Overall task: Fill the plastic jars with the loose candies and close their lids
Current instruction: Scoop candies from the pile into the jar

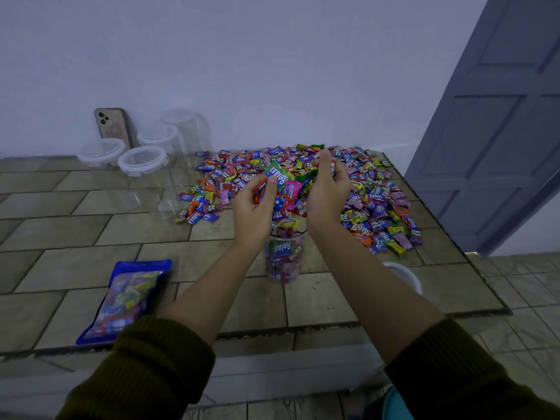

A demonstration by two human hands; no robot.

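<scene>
- The left hand point(254, 204) and right hand point(327, 192) are cupped together, fingers curled round a handful of candies point(286, 189), right above the open jar point(285, 259) so they can drop straight in.
- The jar stands on the table point(91, 225) just in front of the loose pile point(378, 201), which keeps each scoop short.
- A white lid point(406, 275), probably this jar's, lies to the right, out of the way.
- The jar looks nearly full.
- The spare jars point(142, 165) wait lidded at the back left.

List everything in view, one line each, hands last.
loose candies: one pile, multicoloured, back right
open jar: one, clear, candies inside, front centre
lidded jars: four, clear with white lids, back left by the wall
phone: one, pinkish, leaning on the wall behind them
candy bag: one, blue, front left
loose lid: one, white, right of that jar
door: one, grey-blue, far right
left hand: grips candies over the jar
right hand: grips candies over the jar
</scene>
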